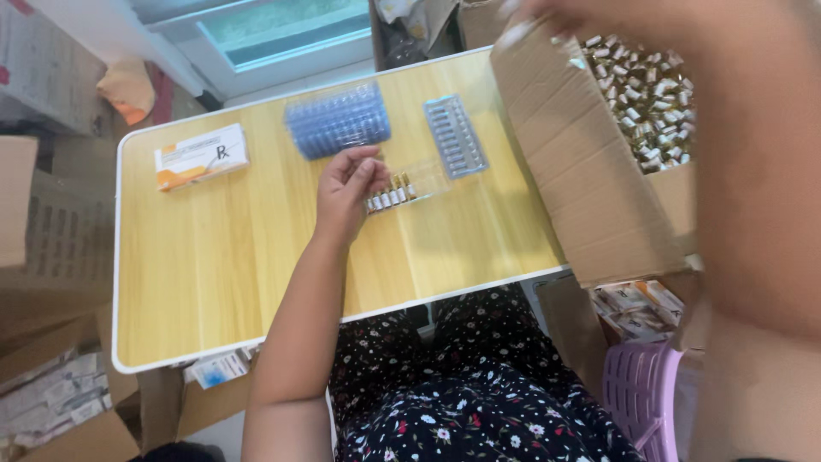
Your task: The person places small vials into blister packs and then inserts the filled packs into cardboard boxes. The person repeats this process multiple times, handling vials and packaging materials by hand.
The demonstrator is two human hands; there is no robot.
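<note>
The left hand (pixel 349 190) rests on the wooden surface (pixel 214 257), fingers curled loosely inward and thumb side up; its fingertips touch the near end of a clear tray (pixel 409 185), which lies just right of the hand; the tray holds a short row of small amber vials (pixel 392 193) with pale caps, packed against the end nearest the fingers, while the tray's far end looks empty; the hand steadies the tray rather than lifting it, and whether the fingers actually pinch its edge cannot be told. Beyond the hand, farther up the surface, lies a stack of blue trays (pixel 339 120); to the right of that stack, a single blue tray (pixel 456 135) lies flat, just beyond the clear tray. Well to the left of the hand sits a white and orange carton (pixel 201 156), apart from everything else. The right hand (pixel 590 13) is raised at the top edge of the view, blurred and partly cut off, over a large cardboard box (pixel 581 171) that stands to the right of the left hand; its fingers cannot be made out, so its grip cannot be told; the box is filled with many loose amber vials (pixel 650 94). Nearer than the left hand, below the surface edge, is a floral lap; a pink stool (pixel 641 393) stands to the right.
</note>
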